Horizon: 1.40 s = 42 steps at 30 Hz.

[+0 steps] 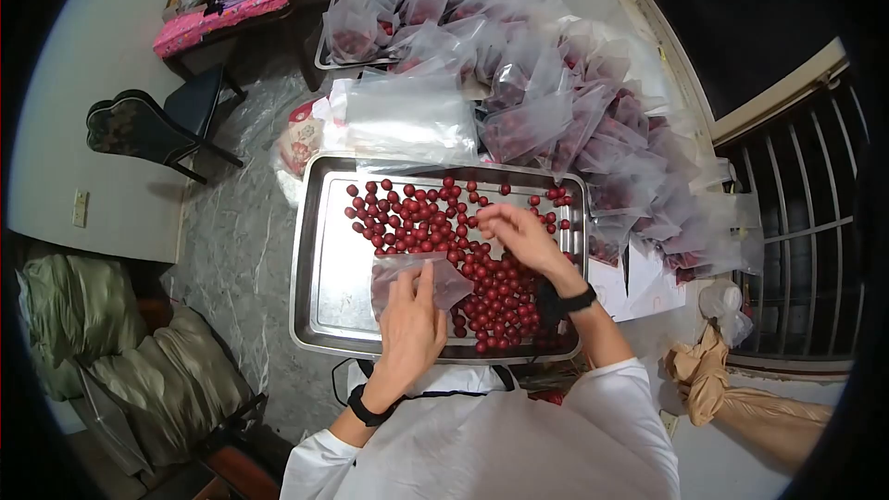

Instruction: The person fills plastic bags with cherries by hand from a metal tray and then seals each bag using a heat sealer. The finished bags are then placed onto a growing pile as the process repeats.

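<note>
Many round dark-red fruits (495, 301) lie in a shallow metal tray (298, 287), mostly over its middle and right side. My left hand (412, 319) holds a translucent plastic bag (451, 283) flat at the tray's lower middle, its fingers lying over the bag. My right hand (520, 233) is over the fruits at the right of the middle, its fingers curled together; whatever they hold is too small to make out. A stack of clear plastic bags (412, 120) rests at the tray's far edge.
Behind and to the right of the tray are many filled translucent bags (546, 83). A chair (148, 125) stands at the left, near a table with a pink cover (190, 34) and papers. Barred window (806, 176) at right; green cushions (162, 361) at lower left.
</note>
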{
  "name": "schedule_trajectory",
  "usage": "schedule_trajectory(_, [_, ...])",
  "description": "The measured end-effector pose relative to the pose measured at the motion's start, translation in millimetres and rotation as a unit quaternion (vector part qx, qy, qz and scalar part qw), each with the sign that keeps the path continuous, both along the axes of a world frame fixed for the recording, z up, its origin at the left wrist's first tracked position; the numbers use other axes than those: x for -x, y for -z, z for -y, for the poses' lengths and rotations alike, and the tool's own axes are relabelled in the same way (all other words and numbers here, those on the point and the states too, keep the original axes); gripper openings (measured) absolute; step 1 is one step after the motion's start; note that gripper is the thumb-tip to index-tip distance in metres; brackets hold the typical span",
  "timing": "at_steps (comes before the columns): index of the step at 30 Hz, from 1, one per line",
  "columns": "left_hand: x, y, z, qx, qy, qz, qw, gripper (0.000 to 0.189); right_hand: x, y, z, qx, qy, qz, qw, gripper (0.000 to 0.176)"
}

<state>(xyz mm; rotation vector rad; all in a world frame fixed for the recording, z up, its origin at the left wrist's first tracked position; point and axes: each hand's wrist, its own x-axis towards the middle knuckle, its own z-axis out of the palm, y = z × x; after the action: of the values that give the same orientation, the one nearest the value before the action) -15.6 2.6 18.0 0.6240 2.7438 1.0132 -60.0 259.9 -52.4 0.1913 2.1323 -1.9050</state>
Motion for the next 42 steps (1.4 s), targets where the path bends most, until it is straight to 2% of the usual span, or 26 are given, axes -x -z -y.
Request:
schedule_trajectory(1, [0,0,-1,0.004,0.001,0.002,1.000,0.062,11,22,-10,-0.065,0.032,-0.024,0.997,0.024])
schedule_trajectory(2, [0,0,-1,0.008,0.001,0.004,1.000,0.063,21,39,-16,-0.065,0.032,-0.024,0.997,0.024])
schedule_trajectory(4, [-1,1,-1,0.007,0.001,-0.002,1.000,0.063,38,65,-22,-0.272,0.081,-0.102,0.953,0.026])
schedule_trajectory(5, [-2,1,0,0.006,0.002,-0.006,1.000,0.063,44,78,-22,-0.271,0.081,-0.102,0.954,0.026])
schedule_trajectory(7, [-3,1,1,0.009,0.003,-0.009,1.000,0.063,55,89,-15,-0.370,0.078,-0.149,0.914,0.025])
schedule_trajectory(12, [-5,3,1,0.020,0.006,-0.002,1.000,0.063,70,98,5,-0.441,0.054,-0.158,0.882,0.032])
schedule_trajectory(14, [-5,3,0,0.014,0.008,-0.002,1.000,0.063,74,108,9,-0.480,0.031,-0.183,0.858,0.042])
schedule_trajectory(17, [-5,3,0,0.010,0.008,-0.005,1.000,0.064,79,118,11,-0.514,0.026,-0.193,0.835,0.042])
schedule_trajectory(21, [-6,6,0,0.004,0.008,-0.004,1.000,0.063,81,112,11,-0.518,0.000,-0.196,0.833,0.042])
schedule_trajectory(25, [-6,6,0,0.000,0.009,-0.005,1.000,0.062,78,116,-1,-0.462,-0.003,-0.197,0.864,0.044])
schedule_trajectory(27, [-6,6,1,-0.002,0.009,-0.006,1.000,0.062,77,117,-6,-0.271,0.075,-0.179,0.943,0.047])
schedule_trajectory(29, [-5,6,2,-0.003,0.009,-0.005,1.000,0.063,70,111,-18,-0.227,0.066,-0.162,0.958,0.045])
schedule_trajectory(30, [-5,6,2,-0.003,0.008,-0.004,1.000,0.063,60,85,-18,-0.056,0.060,-0.055,0.995,0.042])
schedule_trajectory(31, [-4,7,1,-0.006,0.010,-0.003,1.000,0.063,50,56,-16,0.118,0.052,0.056,0.990,0.038])
schedule_trajectory(33, [-4,8,1,-0.005,0.007,0.001,1.000,0.062,24,20,-13,0.296,0.027,0.134,0.945,0.036])
schedule_trajectory(35, [-5,10,1,-0.010,0.011,-0.006,1.000,0.062,0,3,-8,0.440,-0.031,0.175,0.880,0.043])
schedule_trajectory(39, [-7,11,-2,-0.007,0.004,-0.006,1.000,0.064,-33,-20,12,0.480,-0.102,0.211,0.845,0.050])
schedule_trajectory(42, [-9,15,-5,-0.001,-0.001,-0.015,1.000,0.065,-46,-21,25,0.440,-0.116,0.239,0.858,0.047])
